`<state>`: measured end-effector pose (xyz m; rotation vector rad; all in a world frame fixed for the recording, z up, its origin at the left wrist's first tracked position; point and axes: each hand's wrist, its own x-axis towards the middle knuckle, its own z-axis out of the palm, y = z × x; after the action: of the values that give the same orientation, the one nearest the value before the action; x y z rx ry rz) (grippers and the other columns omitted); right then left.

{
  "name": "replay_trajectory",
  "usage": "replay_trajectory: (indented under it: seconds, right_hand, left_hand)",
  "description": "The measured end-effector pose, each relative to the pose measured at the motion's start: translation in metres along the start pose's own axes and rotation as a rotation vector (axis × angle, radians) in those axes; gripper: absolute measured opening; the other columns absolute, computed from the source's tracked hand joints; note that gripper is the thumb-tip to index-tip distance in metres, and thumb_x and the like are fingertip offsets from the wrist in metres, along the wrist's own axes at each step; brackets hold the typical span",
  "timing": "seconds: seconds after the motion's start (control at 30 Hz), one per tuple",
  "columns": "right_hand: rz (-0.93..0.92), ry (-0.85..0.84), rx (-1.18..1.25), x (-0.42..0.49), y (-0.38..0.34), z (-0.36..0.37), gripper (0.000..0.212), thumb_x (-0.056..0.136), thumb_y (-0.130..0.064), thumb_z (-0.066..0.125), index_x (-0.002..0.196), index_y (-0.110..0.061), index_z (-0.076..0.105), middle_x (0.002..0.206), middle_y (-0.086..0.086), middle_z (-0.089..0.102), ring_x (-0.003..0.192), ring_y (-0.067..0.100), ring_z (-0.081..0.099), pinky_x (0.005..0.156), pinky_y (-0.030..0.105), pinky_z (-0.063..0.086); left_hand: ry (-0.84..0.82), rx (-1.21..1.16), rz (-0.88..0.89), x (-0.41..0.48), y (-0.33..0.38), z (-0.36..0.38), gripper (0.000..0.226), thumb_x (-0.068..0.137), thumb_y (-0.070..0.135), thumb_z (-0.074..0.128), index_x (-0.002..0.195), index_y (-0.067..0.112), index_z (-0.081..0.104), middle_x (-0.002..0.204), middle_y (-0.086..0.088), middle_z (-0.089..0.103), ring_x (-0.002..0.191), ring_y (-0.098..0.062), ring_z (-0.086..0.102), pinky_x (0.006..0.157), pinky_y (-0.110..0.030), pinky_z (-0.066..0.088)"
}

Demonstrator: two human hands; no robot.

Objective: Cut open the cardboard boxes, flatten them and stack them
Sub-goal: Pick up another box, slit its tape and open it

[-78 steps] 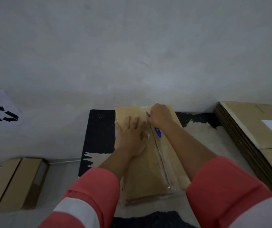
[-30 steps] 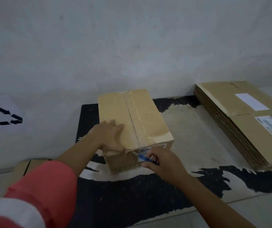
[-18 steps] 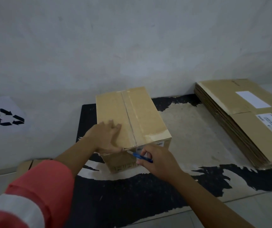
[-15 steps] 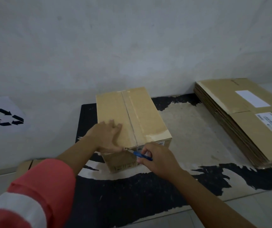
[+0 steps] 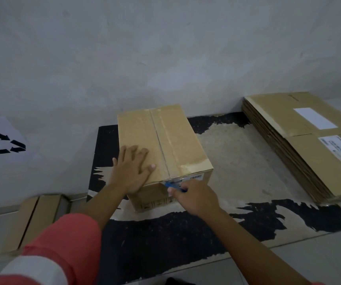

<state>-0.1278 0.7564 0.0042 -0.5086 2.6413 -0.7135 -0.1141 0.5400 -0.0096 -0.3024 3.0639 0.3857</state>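
Your right hand (image 5: 194, 197) has come back from the far end of the box (image 5: 136, 130) to the near end, and your left hand (image 5: 131, 171) has slid to the near left corner of the top. The box sits in the middle of the black mat (image 5: 165, 243).

Some work is done: a pile of flat boxes (image 5: 301, 153) lies on your right. This box is not open yet. Its top flaps are shut and the tape (image 5: 163, 138) runs down the middle. I cannot tell if the tape on top is cut through. I think you are cutting the tape that folds over the near edge. After that you must open it, squash it flat and pile it. A second box (image 5: 31, 221) waits low on your left.

Your left fingers (image 5: 136, 153) are straight, a little spread, and press flat on the top. Your right fingers (image 5: 172, 191) curl round a blue knife (image 5: 174, 184), with its tip at the tape on the near edge.
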Motion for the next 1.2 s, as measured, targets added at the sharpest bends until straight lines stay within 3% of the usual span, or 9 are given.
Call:
replay_trajectory:
  seconds: [0.27, 0.4, 0.5, 0.6, 0.87, 0.97, 1.1, 1.2]
  right_hand:
    - [0.027, 0.088, -0.088, -0.005, 0.007, -0.010, 0.047, 0.090, -0.056, 0.050, 0.058, -0.024, 0.038, 0.057, -0.007, 0.039, 0.052, 0.007, 0.038, 0.049, 0.023, 0.025]
    - [0.022, 0.156, -0.183, -0.007, 0.021, -0.018, 0.047, 0.092, -0.057, 0.048, 0.058, -0.024, 0.040, 0.055, -0.008, 0.040, 0.048, 0.005, 0.037, 0.048, 0.020, 0.027]
    - [0.039, 0.155, -0.249, -0.003, 0.036, -0.033, 0.046, 0.092, -0.058, 0.046, 0.061, -0.024, 0.045, 0.055, -0.007, 0.043, 0.047, 0.006, 0.040, 0.048, 0.019, 0.034]
    - [0.036, 0.078, -0.243, 0.000, 0.052, -0.053, 0.048, 0.090, -0.058, 0.049, 0.057, -0.023, 0.044, 0.053, -0.006, 0.042, 0.045, 0.007, 0.038, 0.048, 0.020, 0.033]
    - [-0.226, 0.117, -0.096, 0.065, 0.034, -0.092, 0.049, 0.090, -0.054, 0.054, 0.058, -0.021, 0.036, 0.056, -0.004, 0.035, 0.050, 0.010, 0.034, 0.050, 0.025, 0.025]
    - [-0.302, 0.048, -0.097, 0.108, 0.015, -0.089, 0.052, 0.083, -0.061, 0.059, 0.061, -0.019, 0.036, 0.058, -0.003, 0.038, 0.052, 0.012, 0.039, 0.051, 0.027, 0.027]
    - [-0.340, -0.037, -0.129, 0.157, -0.014, -0.089, 0.048, 0.078, -0.058, 0.068, 0.070, -0.017, 0.045, 0.068, 0.000, 0.048, 0.062, 0.017, 0.049, 0.057, 0.029, 0.035]
    - [-0.353, -0.015, -0.231, 0.197, -0.034, -0.090, 0.049, 0.077, -0.058, 0.069, 0.099, -0.015, 0.059, 0.100, 0.005, 0.059, 0.087, 0.022, 0.059, 0.072, 0.032, 0.046]
  left_hand:
    - [-0.061, 0.020, 0.008, 0.002, -0.003, 0.004, 0.100, 0.066, 0.081, -0.004, 0.153, 0.033, 0.009, 0.161, -0.002, -0.002, 0.147, -0.034, -0.014, 0.116, -0.050, -0.003]
    - [-0.073, 0.005, 0.018, 0.002, -0.005, 0.004, 0.117, 0.054, 0.093, -0.015, 0.153, 0.034, 0.007, 0.161, -0.001, -0.004, 0.147, -0.034, -0.015, 0.115, -0.048, -0.004]
    - [-0.072, 0.002, 0.013, 0.002, -0.004, 0.004, 0.120, 0.052, 0.093, -0.018, 0.153, 0.034, 0.007, 0.162, -0.001, -0.004, 0.147, -0.034, -0.015, 0.115, -0.049, -0.003]
    - [-0.070, -0.013, 0.009, 0.001, -0.004, 0.004, 0.120, 0.052, 0.094, -0.016, 0.153, 0.034, 0.008, 0.162, -0.001, -0.004, 0.147, -0.033, -0.015, 0.116, -0.052, -0.001]
    - [-0.104, -0.017, 0.024, 0.012, 0.000, -0.007, 0.121, 0.052, 0.098, -0.008, 0.153, 0.034, 0.014, 0.162, -0.001, 0.002, 0.148, -0.033, -0.009, 0.116, -0.055, 0.002]
    - [-0.123, 0.026, -0.081, 0.017, 0.016, -0.016, 0.121, 0.049, 0.101, 0.003, 0.150, 0.036, 0.019, 0.162, 0.001, 0.005, 0.148, -0.031, -0.004, 0.113, -0.065, 0.000]
    - [-0.197, 0.039, -0.257, 0.020, 0.050, -0.012, 0.126, 0.048, 0.100, 0.014, 0.154, 0.032, -0.003, 0.161, -0.004, -0.018, 0.146, -0.038, -0.017, 0.106, -0.074, -0.003]
    - [-0.232, 0.121, -0.245, 0.029, 0.047, -0.004, 0.135, 0.045, 0.104, 0.018, 0.150, 0.029, -0.021, 0.155, -0.012, -0.031, 0.142, -0.040, -0.027, 0.106, -0.074, -0.004]
